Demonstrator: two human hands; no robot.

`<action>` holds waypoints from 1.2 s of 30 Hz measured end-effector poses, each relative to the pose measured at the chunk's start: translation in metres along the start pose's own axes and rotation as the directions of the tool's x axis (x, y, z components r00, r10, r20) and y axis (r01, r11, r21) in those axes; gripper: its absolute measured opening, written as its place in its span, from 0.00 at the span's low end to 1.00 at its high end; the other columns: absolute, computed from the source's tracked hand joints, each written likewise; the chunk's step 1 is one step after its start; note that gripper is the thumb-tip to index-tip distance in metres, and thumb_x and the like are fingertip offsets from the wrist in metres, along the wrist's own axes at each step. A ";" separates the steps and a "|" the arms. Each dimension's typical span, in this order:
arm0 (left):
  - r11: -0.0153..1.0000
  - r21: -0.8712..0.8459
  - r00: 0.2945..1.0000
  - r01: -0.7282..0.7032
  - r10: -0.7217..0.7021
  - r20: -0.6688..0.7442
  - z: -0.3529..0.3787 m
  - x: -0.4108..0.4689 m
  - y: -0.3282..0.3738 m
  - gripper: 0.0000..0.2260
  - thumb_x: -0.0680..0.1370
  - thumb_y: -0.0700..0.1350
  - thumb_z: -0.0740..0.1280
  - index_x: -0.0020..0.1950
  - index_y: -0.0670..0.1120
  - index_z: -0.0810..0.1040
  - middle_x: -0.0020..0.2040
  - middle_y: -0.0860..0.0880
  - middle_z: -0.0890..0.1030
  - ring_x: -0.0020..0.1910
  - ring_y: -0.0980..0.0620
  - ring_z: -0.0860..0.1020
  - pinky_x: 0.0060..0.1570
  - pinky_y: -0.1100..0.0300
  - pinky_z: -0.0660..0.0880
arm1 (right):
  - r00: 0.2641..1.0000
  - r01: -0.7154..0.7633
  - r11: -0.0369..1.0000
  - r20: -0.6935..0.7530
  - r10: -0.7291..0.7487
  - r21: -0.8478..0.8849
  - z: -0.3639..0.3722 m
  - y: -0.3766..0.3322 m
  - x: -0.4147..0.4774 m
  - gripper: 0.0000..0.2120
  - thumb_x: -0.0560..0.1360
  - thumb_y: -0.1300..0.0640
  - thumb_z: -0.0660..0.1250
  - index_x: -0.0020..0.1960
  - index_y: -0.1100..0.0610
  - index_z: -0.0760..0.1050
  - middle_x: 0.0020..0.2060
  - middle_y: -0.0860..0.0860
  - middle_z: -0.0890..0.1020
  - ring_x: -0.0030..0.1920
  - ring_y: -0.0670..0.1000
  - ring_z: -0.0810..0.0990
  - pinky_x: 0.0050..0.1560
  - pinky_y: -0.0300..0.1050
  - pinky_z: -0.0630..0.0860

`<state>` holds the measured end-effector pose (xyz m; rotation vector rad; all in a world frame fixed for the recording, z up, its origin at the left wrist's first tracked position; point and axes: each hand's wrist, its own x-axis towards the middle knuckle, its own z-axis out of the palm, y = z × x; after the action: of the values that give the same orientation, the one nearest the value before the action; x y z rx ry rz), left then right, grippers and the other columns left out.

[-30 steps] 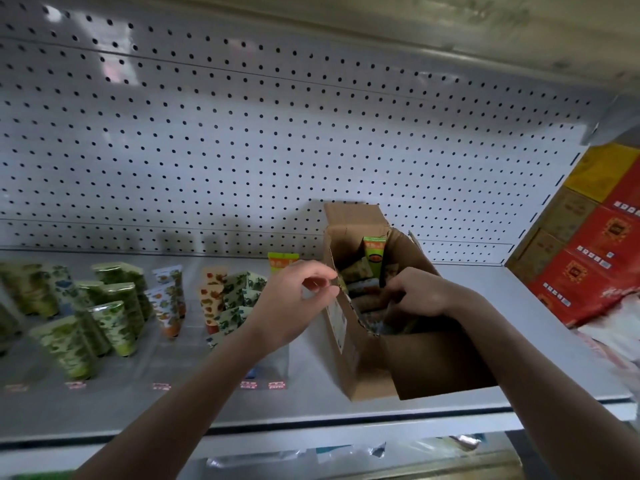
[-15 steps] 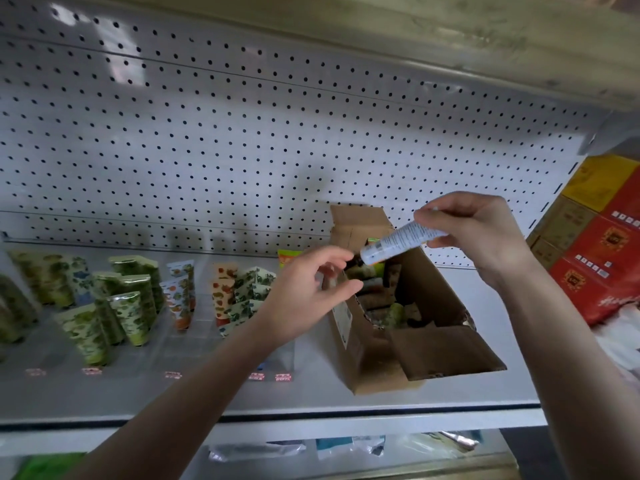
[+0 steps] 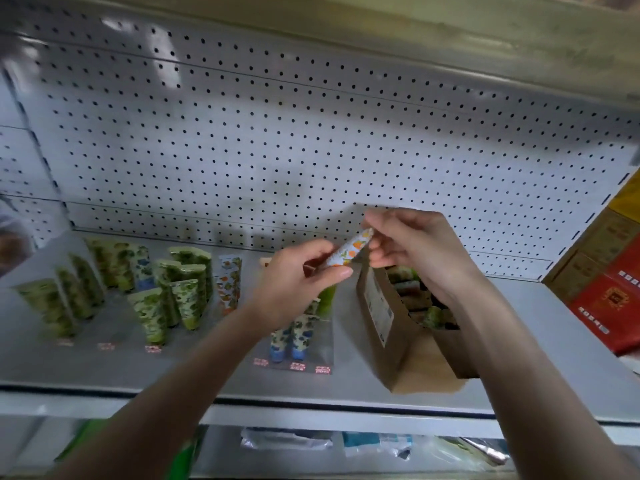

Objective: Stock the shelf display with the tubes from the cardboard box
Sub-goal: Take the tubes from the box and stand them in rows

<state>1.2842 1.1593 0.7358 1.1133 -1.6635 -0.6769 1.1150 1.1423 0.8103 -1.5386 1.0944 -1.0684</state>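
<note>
A small white tube with an orange fruit print (image 3: 349, 251) is held in the air between both hands, above the shelf (image 3: 207, 372). My left hand (image 3: 298, 282) grips its lower end with curled fingers. My right hand (image 3: 412, 247) pinches its upper end. Below my right wrist stands the open cardboard box (image 3: 391, 327), with several more tubes lying inside it. Rows of green, blue and orange patterned tubes (image 3: 173, 299) stand upright on the shelf to the left of the box.
A white pegboard wall (image 3: 311, 133) backs the shelf. Red and yellow cartons (image 3: 606, 285) are stacked at the right end. Small price tags (image 3: 298, 367) line the shelf's front. Packets lie on the lower shelf (image 3: 346, 441).
My right hand lifted a tube out of the box and carried it left; my left hand rose to meet it and now grips its lower end.
</note>
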 end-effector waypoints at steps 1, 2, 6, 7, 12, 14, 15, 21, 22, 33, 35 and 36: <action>1.000 -0.010 1.000 0.017 -0.017 0.007 -0.006 -0.001 -0.004 0.15 0.71 0.55 0.68 0.45 0.43 0.78 0.38 0.43 0.78 0.37 0.46 0.75 0.42 0.47 0.74 | 0.999 0.002 1.000 0.040 -0.003 0.008 0.005 0.000 0.001 0.09 0.73 0.57 0.69 0.46 0.64 0.79 0.32 0.54 0.78 0.30 0.50 0.78 0.39 0.43 0.81; 0.999 -0.018 0.999 0.031 -0.031 0.015 -0.012 -0.003 -0.007 0.15 0.72 0.54 0.68 0.45 0.42 0.78 0.39 0.41 0.78 0.37 0.47 0.75 0.44 0.45 0.75 | 0.998 0.011 1.000 0.068 -0.011 0.002 0.011 0.000 0.002 0.08 0.73 0.58 0.69 0.48 0.63 0.79 0.32 0.53 0.79 0.31 0.49 0.79 0.41 0.43 0.82; 0.997 -0.011 0.995 0.070 -0.069 0.073 -0.036 -0.011 -0.011 0.15 0.75 0.51 0.65 0.48 0.37 0.79 0.42 0.38 0.78 0.37 0.53 0.75 0.40 0.53 0.75 | 0.996 0.062 0.997 0.062 -0.059 -0.047 0.034 0.001 0.009 0.02 0.72 0.64 0.70 0.44 0.61 0.80 0.26 0.48 0.78 0.26 0.46 0.76 0.35 0.39 0.79; 0.997 -0.005 0.993 0.075 -0.074 0.090 -0.041 -0.012 -0.012 0.15 0.76 0.49 0.66 0.48 0.36 0.78 0.42 0.37 0.78 0.35 0.54 0.74 0.38 0.59 0.73 | 0.995 0.078 0.995 0.059 -0.075 -0.064 0.040 0.001 0.011 0.01 0.72 0.65 0.70 0.42 0.60 0.80 0.25 0.48 0.77 0.25 0.46 0.74 0.33 0.38 0.78; 0.991 -0.102 0.993 0.084 -0.075 0.095 -0.068 -0.021 -0.019 0.09 0.75 0.40 0.69 0.53 0.37 0.78 0.46 0.39 0.82 0.43 0.50 0.80 0.46 0.61 0.76 | 0.991 0.122 0.989 0.059 -0.117 -0.084 0.069 0.003 0.018 0.02 0.69 0.62 0.73 0.40 0.58 0.81 0.27 0.50 0.79 0.27 0.46 0.74 0.33 0.36 0.75; 0.990 -0.118 0.995 0.077 -0.069 0.072 -0.079 -0.025 -0.025 0.14 0.71 0.44 0.70 0.54 0.39 0.78 0.48 0.42 0.83 0.48 0.44 0.80 0.52 0.54 0.75 | 0.991 0.115 0.991 0.079 -0.110 -0.070 0.080 0.004 0.020 0.02 0.69 0.62 0.73 0.40 0.57 0.81 0.28 0.51 0.80 0.29 0.45 0.76 0.37 0.37 0.79; 0.990 -0.118 0.996 0.073 -0.066 0.065 -0.084 -0.026 -0.026 0.14 0.71 0.44 0.70 0.54 0.39 0.78 0.48 0.42 0.83 0.47 0.43 0.80 0.51 0.52 0.75 | 0.990 0.119 0.991 0.091 -0.112 -0.068 0.086 0.004 0.021 0.02 0.69 0.62 0.73 0.40 0.57 0.82 0.28 0.50 0.80 0.29 0.45 0.77 0.39 0.38 0.80; 0.998 -0.062 1.000 0.020 -0.021 -0.016 -0.117 -0.027 -0.029 0.07 0.75 0.41 0.68 0.50 0.40 0.81 0.45 0.43 0.83 0.44 0.44 0.79 0.49 0.53 0.76 | 0.984 0.159 0.984 0.095 -0.150 -0.085 0.114 0.001 0.028 0.04 0.69 0.63 0.74 0.38 0.55 0.82 0.27 0.48 0.81 0.29 0.45 0.77 0.39 0.37 0.80; 0.998 -0.063 0.999 0.028 -0.031 -0.035 -0.122 -0.027 -0.029 0.07 0.74 0.39 0.69 0.51 0.40 0.81 0.46 0.45 0.83 0.46 0.47 0.80 0.50 0.57 0.76 | 0.983 0.166 0.981 0.094 -0.157 -0.097 0.119 0.000 0.029 0.05 0.69 0.63 0.74 0.37 0.54 0.82 0.27 0.48 0.81 0.29 0.45 0.77 0.38 0.37 0.80; 0.997 0.037 0.993 0.070 -0.066 -0.093 -0.152 -0.035 -0.044 0.04 0.70 0.39 0.73 0.43 0.46 0.82 0.38 0.55 0.83 0.38 0.62 0.79 0.43 0.70 0.73 | 0.977 0.200 0.965 0.115 -0.182 -0.168 0.156 0.001 0.037 0.05 0.71 0.63 0.72 0.39 0.54 0.81 0.33 0.55 0.82 0.33 0.50 0.78 0.44 0.48 0.79; 0.992 0.089 0.993 0.092 -0.084 -0.084 -0.155 -0.036 -0.049 0.05 0.69 0.40 0.74 0.41 0.49 0.81 0.39 0.55 0.82 0.38 0.63 0.78 0.43 0.70 0.72 | 0.975 0.199 0.959 0.138 -0.173 -0.200 0.159 0.004 0.038 0.07 0.71 0.64 0.72 0.39 0.53 0.81 0.33 0.54 0.82 0.33 0.50 0.78 0.46 0.51 0.79; 0.988 0.117 0.993 0.101 -0.092 -0.080 -0.156 -0.037 -0.051 0.07 0.69 0.41 0.74 0.40 0.52 0.80 0.38 0.56 0.82 0.37 0.64 0.78 0.43 0.70 0.72 | 0.974 0.201 0.955 0.146 -0.172 -0.219 0.161 0.007 0.038 0.08 0.71 0.65 0.72 0.39 0.52 0.80 0.33 0.52 0.81 0.32 0.49 0.78 0.45 0.50 0.79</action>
<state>1.4514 1.1816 0.7341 1.2966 -1.6125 -0.5951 1.2772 1.1360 0.7791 -1.9018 1.0298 -0.9787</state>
